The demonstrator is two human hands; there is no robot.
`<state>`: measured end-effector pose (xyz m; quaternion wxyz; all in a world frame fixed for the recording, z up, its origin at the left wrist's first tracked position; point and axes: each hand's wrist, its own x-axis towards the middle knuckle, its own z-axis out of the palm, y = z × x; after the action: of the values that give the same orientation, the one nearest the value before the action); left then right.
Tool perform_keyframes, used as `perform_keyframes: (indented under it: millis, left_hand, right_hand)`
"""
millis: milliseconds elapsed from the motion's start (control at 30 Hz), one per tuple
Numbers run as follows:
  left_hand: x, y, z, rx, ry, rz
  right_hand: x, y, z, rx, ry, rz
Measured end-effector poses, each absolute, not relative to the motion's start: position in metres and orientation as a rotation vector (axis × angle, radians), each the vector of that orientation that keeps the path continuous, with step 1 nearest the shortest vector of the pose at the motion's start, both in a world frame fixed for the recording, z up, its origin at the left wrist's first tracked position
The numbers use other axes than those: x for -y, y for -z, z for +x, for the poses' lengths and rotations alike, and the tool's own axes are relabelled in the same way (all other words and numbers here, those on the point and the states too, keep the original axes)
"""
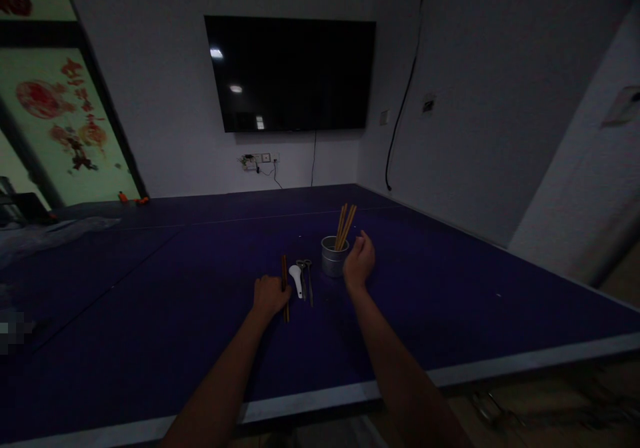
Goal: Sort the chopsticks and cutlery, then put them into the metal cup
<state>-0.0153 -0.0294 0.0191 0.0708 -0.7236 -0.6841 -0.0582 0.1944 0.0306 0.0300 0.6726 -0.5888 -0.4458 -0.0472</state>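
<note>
The left hand (270, 295) holds brown chopsticks (287, 313). The right hand (361, 260), half open, is by the metal cup (334, 261) on the surface (175, 341). It looks hard and slippery; grab its round sides.

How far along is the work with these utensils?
Light chopsticks already stand in the metal cup, beside the right hand. The left hand is at the brown chopsticks. Apparently left: those, the white spoon and two metal utensils, all outside the cup.
</note>
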Motion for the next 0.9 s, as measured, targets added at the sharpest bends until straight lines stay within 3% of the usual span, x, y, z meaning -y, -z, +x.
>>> perform_keyframes:
  millis: [400, 900]
  left_hand:
    - [0.029, -0.022, -0.010, 2.095, 0.083, -2.215]
    - [0.031, -0.024, -0.010, 2.196, 0.094, -2.060]
  right_hand:
    - [0.006, -0.024, 0.133, 2.088, 0.202, -1.197]
    - [0.004, -0.023, 0.134, 2.110, 0.212, -1.276]
